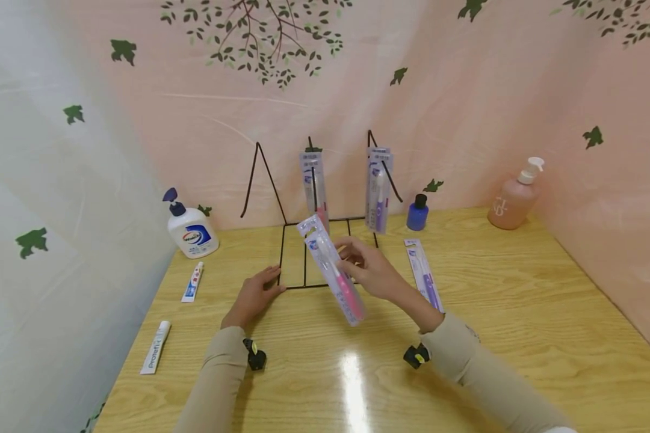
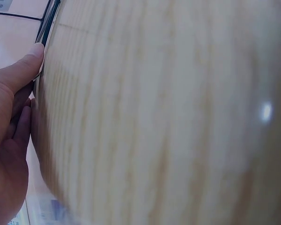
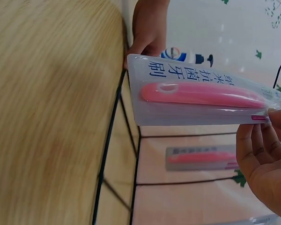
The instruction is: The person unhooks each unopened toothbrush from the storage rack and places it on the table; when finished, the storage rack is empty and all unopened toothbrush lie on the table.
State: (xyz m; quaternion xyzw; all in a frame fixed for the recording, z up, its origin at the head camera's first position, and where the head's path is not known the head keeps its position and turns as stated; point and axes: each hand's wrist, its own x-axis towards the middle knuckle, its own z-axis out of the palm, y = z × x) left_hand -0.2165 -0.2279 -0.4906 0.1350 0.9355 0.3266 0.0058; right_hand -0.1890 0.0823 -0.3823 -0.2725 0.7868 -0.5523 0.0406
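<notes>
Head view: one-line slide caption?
Right hand holds a packaged pink toothbrush before a black wire rack; left hand touches the rack's base.

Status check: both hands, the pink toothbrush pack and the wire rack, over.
Left hand presses wire rack base. Right hand pinches pink toothbrush pack, held above table. Two packs already hang on rack; left hook free.

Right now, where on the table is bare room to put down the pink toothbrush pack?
The near table in front of both sleeves is bare. So is the right side, between the purple toothbrush pack and the pink pump bottle. It is crowded around the wire rack, where the left hand rests and the right hand holds the pink toothbrush pack.
</notes>
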